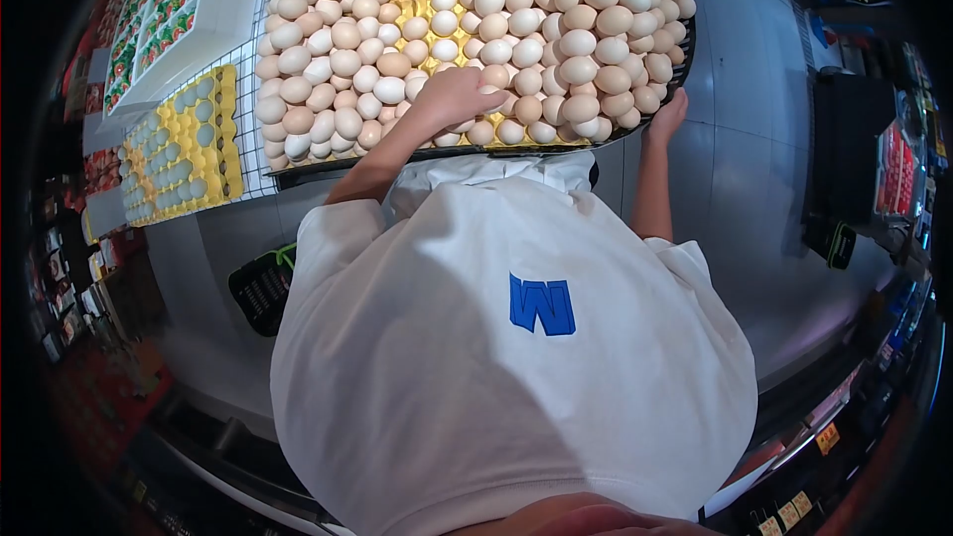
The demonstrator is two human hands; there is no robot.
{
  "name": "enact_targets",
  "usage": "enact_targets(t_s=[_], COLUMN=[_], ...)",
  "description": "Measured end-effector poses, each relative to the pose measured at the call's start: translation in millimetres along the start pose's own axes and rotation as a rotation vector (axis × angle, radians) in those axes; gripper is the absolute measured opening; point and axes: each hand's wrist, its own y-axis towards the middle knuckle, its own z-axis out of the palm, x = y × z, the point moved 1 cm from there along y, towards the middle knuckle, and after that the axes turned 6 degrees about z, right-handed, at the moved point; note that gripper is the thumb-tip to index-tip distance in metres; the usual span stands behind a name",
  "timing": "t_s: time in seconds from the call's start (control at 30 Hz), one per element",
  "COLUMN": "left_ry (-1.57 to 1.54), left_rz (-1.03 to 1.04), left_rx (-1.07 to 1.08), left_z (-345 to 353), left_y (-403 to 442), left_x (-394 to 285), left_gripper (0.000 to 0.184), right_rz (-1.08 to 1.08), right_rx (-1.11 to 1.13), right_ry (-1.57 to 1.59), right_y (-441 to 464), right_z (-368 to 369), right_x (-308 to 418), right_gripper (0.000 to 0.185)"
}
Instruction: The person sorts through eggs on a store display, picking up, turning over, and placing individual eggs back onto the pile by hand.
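Note:
Many beige and white eggs (345,63) fill a large display with a black rim (685,40). My left hand (455,99) reaches over its near side, the fingers closed around a pale egg (490,90). Beyond that hand, a strip of yellow egg tray (417,12) shows between the rows, with some eggs still in it. My right hand (669,117) is at the display's near right corner, holding the rim; its fingertips are partly hard to make out. The eggs are heaped higher on the right side.
Yellow trays (226,129) with pale bluish eggs stand on a white wire grid at the left. Behind them is a white box (195,15) of green and red packs. A black basket (262,290) is low at left. Dark shelves line the right side.

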Motion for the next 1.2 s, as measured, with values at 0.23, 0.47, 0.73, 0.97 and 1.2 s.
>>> enact_targets(t_s=[0.23,0.47,0.73,0.97,1.2], left_ry=[0.270,0.392,0.471,0.373,0.328], left_rz=[0.082,0.138,0.198,0.192,0.183], left_rx=[-0.108,-0.271,-0.347,-0.363,-0.410], left_z=[19.0,37.5,46.5,42.9,43.7], left_y=[-6.1,-10.0,-13.7,-13.9,-11.2], left_x=[-15.9,-16.5,-16.3,-15.9,-15.6], left_gripper=[0.058,0.054,0.052,0.046,0.043], right_rz=[-0.005,-0.026,-0.019,-0.014,-0.014], right_rx=[0.000,0.013,0.011,0.005,-0.008], right_ry=[-0.015,-0.004,0.017,0.027,0.029], right_y=[2.3,5.4,-0.4,2.4,6.2], right_z=[-1.2,-2.6,-0.6,-0.6,-0.9], right_x=[-3.0,-6.7,0.0,-3.1,-6.2], right_gripper=[0.051,0.050,0.047,0.047,0.047])
